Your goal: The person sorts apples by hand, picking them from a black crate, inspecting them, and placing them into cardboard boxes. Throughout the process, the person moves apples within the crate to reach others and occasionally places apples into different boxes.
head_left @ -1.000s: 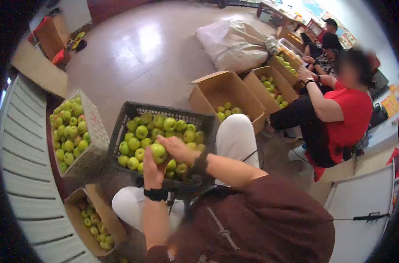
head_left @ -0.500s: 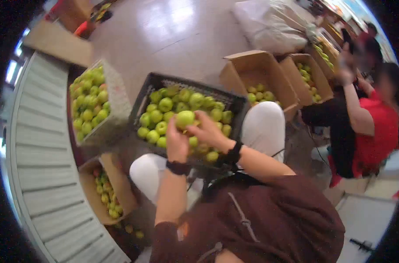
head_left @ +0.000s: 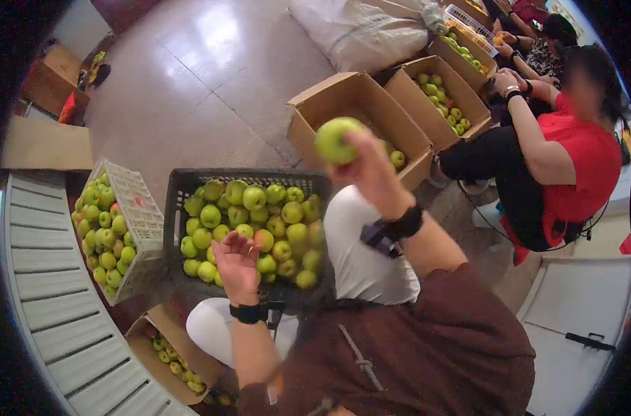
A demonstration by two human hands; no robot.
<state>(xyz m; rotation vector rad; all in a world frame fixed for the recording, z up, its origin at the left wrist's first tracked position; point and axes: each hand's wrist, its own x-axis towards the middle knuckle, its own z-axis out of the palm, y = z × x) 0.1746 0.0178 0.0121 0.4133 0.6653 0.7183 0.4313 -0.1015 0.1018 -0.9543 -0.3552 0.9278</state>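
A green apple (head_left: 338, 141) is gripped in my right hand (head_left: 376, 173), raised beside the near cardboard box (head_left: 315, 119). My left hand (head_left: 237, 267) has its palm up and fingers apart, with nothing in it, over the near edge of the black crate (head_left: 180, 173). That crate is filled with green apples (head_left: 254, 198), a few blushed red, and stands in front of my knees. Several apples lie inside the near cardboard box, partly hidden by my right hand.
A white crate (head_left: 139, 216) of apples stands at left beside a slatted metal surface (head_left: 59, 291). A smaller cardboard box (head_left: 173, 374) holds apples below. More apple boxes (head_left: 440, 69) line the right, near a seated person in red (head_left: 572, 152). A white sack (head_left: 357, 35) lies behind.
My right hand has lifted the apple away from the crate to the right, toward the cardboard box. The left hand has let go and opened. The view has turned right.
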